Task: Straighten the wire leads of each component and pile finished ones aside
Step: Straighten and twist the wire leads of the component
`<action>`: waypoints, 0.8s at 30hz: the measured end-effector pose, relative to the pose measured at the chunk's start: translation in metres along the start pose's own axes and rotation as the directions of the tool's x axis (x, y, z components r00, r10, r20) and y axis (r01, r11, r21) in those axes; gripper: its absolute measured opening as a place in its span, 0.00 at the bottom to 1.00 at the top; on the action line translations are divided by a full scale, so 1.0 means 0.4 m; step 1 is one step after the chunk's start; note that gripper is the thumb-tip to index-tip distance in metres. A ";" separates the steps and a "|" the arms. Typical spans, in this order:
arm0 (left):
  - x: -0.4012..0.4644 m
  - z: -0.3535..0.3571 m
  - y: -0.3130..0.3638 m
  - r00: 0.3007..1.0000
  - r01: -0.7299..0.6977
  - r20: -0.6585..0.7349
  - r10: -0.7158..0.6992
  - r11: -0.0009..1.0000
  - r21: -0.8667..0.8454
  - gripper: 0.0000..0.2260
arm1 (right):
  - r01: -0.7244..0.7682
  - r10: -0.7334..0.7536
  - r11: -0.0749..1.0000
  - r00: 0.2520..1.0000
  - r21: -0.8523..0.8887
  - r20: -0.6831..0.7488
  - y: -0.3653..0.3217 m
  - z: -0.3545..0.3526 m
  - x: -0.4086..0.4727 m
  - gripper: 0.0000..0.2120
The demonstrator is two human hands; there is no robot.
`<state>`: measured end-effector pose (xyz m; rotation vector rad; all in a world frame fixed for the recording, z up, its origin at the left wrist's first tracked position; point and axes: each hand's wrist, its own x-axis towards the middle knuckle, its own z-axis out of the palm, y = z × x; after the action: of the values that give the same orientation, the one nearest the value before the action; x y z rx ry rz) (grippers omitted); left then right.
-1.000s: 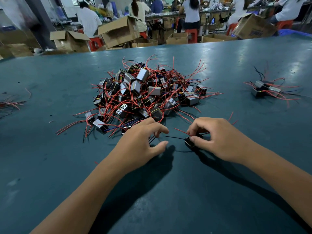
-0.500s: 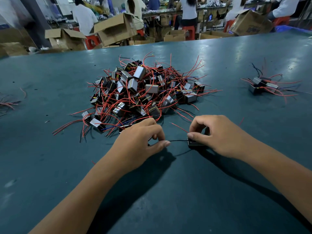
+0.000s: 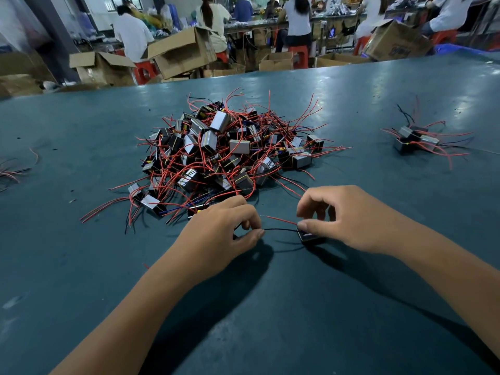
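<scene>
The head view looks down on a wide dark-green table [image 3: 270, 307]. Near its middle lies a big heap of components [image 3: 224, 152], small black and silver blocks tangled with many red wires. On the near side of this heap are both hands. The right hand [image 3: 349, 217] grips one small black component [image 3: 311, 236] that rests on the table, with the thumb pressed on its near side and the fingers curled over it. A black lead [image 3: 278, 230] runs from this component to the left, almost straight and flat. The left hand [image 3: 216, 231] pinches the far end of this lead between thumb and fingertips. A red lead [image 3: 281, 220] of the same component points to the left and away, just beside the black one, and no hand touches it. To the far right, well apart from the heap, sits a small pile [image 3: 414, 139] of a few components. At the left edge lie some loose wires [image 3: 13, 171]. Behind the table stand open cardboard boxes [image 3: 178, 52] and seated people.
</scene>
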<state>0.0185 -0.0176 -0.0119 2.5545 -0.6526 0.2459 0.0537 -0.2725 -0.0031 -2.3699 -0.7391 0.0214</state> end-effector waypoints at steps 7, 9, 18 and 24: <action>-0.002 -0.008 -0.003 1.000 -0.003 -0.008 0.003 1.000 -0.003 0.04 | -0.032 0.033 0.999 0.999 -0.037 0.009 0.009 0.003 0.005 0.06; -0.002 -0.008 -0.005 1.000 0.006 -0.011 -0.006 1.000 -0.008 0.04 | -0.033 0.034 0.999 0.999 -0.043 0.025 0.010 0.000 0.005 0.08; 0.004 -0.031 -0.034 0.995 0.056 -0.085 -0.060 0.997 -0.047 0.06 | 0.032 -0.026 0.989 0.999 -0.141 0.045 0.011 0.002 0.004 0.08; -0.005 -0.095 -0.074 0.977 0.213 -0.001 -0.215 0.966 -0.148 0.10 | 0.016 -0.012 0.986 1.000 -0.165 0.022 0.021 -0.007 0.005 0.09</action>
<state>0.0293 0.0251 0.0080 2.4527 -0.3689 0.1403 0.0602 -0.2783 -0.0053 -2.5248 -0.7945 -0.0223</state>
